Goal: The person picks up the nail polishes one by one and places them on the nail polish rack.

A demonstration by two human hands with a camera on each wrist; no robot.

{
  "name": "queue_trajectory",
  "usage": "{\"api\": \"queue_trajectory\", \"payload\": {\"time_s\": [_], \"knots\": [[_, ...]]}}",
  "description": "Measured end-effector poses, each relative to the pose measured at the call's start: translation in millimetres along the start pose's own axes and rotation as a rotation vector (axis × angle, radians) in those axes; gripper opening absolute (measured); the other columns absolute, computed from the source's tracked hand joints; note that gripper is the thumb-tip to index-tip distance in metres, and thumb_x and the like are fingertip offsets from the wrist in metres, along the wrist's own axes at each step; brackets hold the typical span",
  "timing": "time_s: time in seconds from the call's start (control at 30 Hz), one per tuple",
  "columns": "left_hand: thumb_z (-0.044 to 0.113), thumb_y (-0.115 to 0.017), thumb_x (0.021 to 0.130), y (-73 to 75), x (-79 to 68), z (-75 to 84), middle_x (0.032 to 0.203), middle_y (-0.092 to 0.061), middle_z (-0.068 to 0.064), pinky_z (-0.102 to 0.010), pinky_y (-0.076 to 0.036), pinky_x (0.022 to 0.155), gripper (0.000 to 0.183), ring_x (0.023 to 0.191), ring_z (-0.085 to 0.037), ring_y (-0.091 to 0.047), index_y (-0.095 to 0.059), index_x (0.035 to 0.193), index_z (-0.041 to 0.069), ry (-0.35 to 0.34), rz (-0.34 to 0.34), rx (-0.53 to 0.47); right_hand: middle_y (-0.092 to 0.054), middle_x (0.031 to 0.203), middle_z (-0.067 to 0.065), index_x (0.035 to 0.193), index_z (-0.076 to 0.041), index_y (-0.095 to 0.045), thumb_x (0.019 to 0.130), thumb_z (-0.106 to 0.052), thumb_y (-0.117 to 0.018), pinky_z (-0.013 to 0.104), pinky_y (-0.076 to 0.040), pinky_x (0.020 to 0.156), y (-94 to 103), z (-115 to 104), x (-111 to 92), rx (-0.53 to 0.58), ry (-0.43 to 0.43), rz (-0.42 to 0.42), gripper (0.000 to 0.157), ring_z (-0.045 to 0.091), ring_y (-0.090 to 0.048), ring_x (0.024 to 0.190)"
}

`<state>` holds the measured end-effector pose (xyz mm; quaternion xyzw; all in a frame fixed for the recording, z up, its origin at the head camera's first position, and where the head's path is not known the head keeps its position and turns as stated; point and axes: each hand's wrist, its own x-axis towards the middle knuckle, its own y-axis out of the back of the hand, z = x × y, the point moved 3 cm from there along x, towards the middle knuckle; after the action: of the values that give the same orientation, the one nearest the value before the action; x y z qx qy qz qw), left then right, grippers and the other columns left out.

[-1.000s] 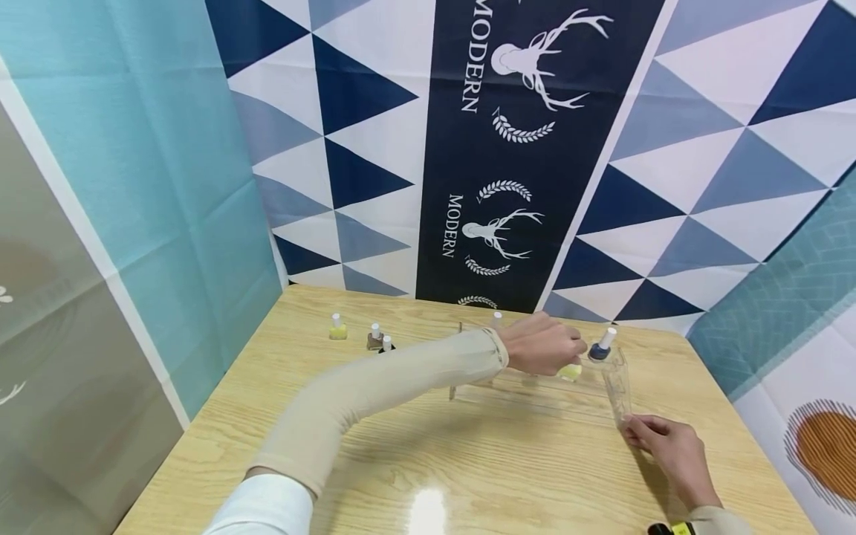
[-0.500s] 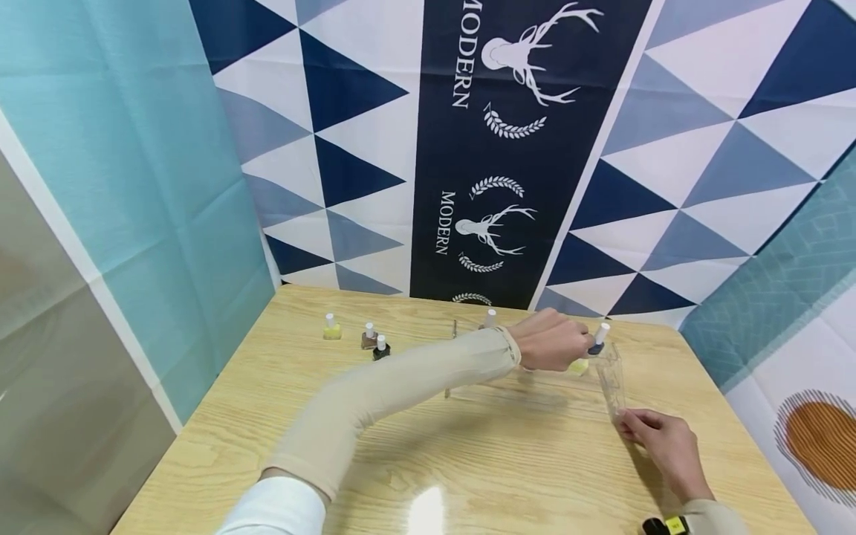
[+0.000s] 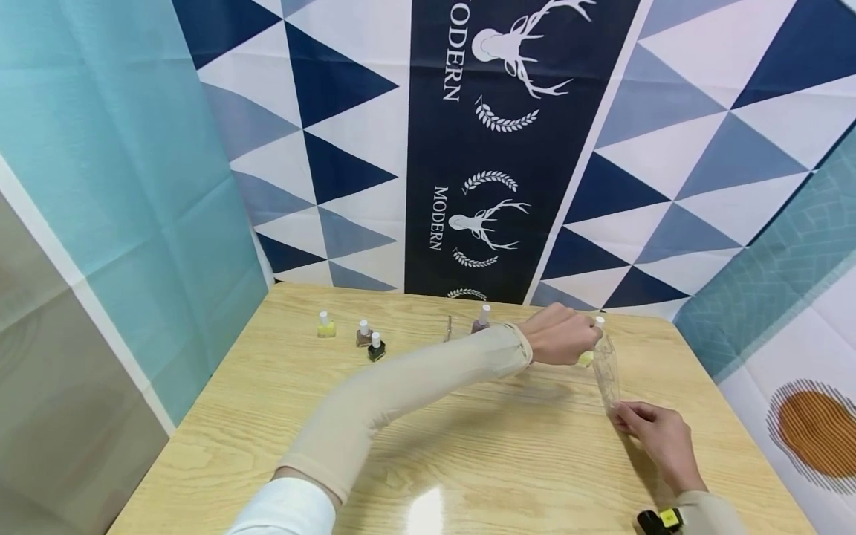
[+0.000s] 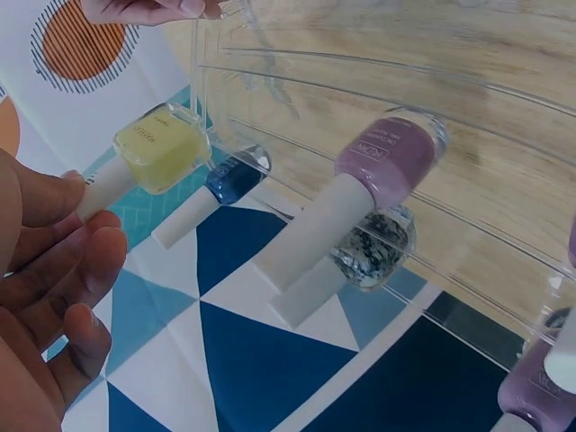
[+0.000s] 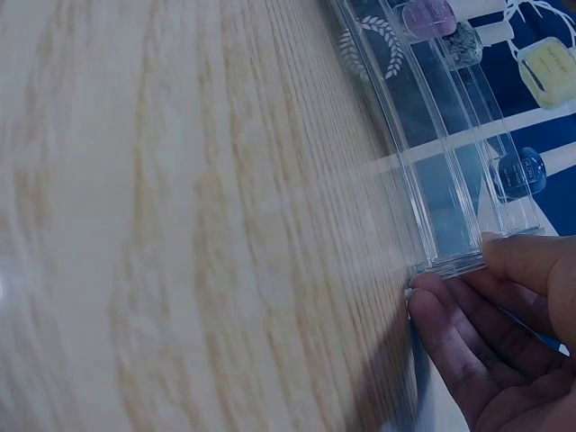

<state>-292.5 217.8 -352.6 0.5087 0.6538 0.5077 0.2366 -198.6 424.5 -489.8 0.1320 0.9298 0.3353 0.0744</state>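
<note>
My left hand [image 3: 563,334] pinches the white cap of a yellow nail polish bottle [image 4: 164,148] at the right part of a clear acrylic rack [image 3: 606,375]. A dark blue polish bottle [image 4: 239,175] stands in the rack beside the yellow one, mostly hidden by the hand in the head view. Further along the tiers are a purple bottle [image 4: 393,155], a speckled bottle [image 4: 376,247] and another purple bottle [image 4: 537,389]. Between thumb and fingers, my right hand [image 5: 504,315] grips the rack's front right end. My left sleeve hides much of the rack in the head view.
On the wooden table [image 3: 508,461] at the left stand a yellow bottle [image 3: 326,328], a brown bottle [image 3: 364,336] and a black bottle [image 3: 377,349]. Patterned cloth [image 3: 361,148] hangs behind the table, with more cloth at both sides.
My left hand has moved right along the rack with the yellow bottle, covering more of the blue one. My right hand keeps its grip on the rack's end. The head view has shifted slightly.
</note>
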Motion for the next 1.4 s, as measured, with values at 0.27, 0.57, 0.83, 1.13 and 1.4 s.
{"api": "queue_trajectory", "payload": {"time_s": [0.27, 0.57, 0.83, 1.13, 1.4], "knots": [[0.016, -0.056, 0.1, -3.2, 12.6, 5.5, 0.096, -0.07, 0.013, -0.026, -0.049, 0.059, 0.023, 0.071, -0.004, -0.059, -0.074, 0.107, 0.029, 0.013, -0.014, -0.001, -0.077, 0.1, 0.013, 0.123, 0.006, -0.071, 0.101, -0.04, -0.066, 0.023, -0.057, 0.066, 2.4, 0, -2, -0.016, 0.007, 0.01, 0.051, 0.008, -0.074, 0.077], [0.017, -0.056, 0.101, -8.3, 18.8, 9.6, 0.097, -0.069, 0.012, -0.025, -0.05, 0.059, 0.025, 0.073, -0.003, -0.059, -0.075, 0.111, 0.03, 0.028, -0.044, -0.003, -0.077, 0.104, 0.014, 0.124, 0.006, -0.07, 0.103, -0.037, -0.065, 0.026, -0.059, 0.069, -1.0, 1, 0, 0.005, -0.007, -0.014, 0.048, 0.009, -0.074, 0.08], [0.017, -0.057, 0.099, -13.0, 25.9, 8.7, 0.095, -0.068, 0.013, -0.026, -0.052, 0.06, 0.023, 0.072, -0.003, -0.059, -0.075, 0.106, 0.03, 0.055, -0.03, -0.001, -0.077, 0.103, 0.014, 0.124, 0.006, -0.07, 0.102, -0.037, -0.065, 0.026, -0.059, 0.068, 0.9, 1, 2, 0.013, -0.011, -0.007, 0.048, 0.009, -0.074, 0.08], [0.016, -0.06, 0.099, -17.9, 33.0, 7.4, 0.093, -0.068, 0.014, -0.025, -0.051, 0.06, 0.022, 0.071, -0.004, -0.058, -0.075, 0.104, 0.031, 0.091, -0.07, -0.027, -0.077, 0.1, 0.012, 0.122, 0.004, -0.072, 0.102, -0.039, -0.066, 0.024, -0.058, 0.068, 1.1, 0, 2, 0.01, 0.003, -0.002, 0.048, 0.009, -0.074, 0.079], [0.02, -0.064, 0.098, -26.8, 38.5, 6.3, 0.091, -0.065, 0.013, -0.025, -0.052, 0.062, 0.016, 0.072, -0.005, -0.058, -0.075, 0.101, 0.031, 0.127, -0.111, -0.039, -0.077, 0.102, 0.012, 0.123, 0.003, -0.072, 0.102, -0.04, -0.065, 0.026, -0.059, 0.069, 2.7, -1, 3, 0.013, 0.01, -0.012, 0.048, 0.01, -0.074, 0.081]]}}
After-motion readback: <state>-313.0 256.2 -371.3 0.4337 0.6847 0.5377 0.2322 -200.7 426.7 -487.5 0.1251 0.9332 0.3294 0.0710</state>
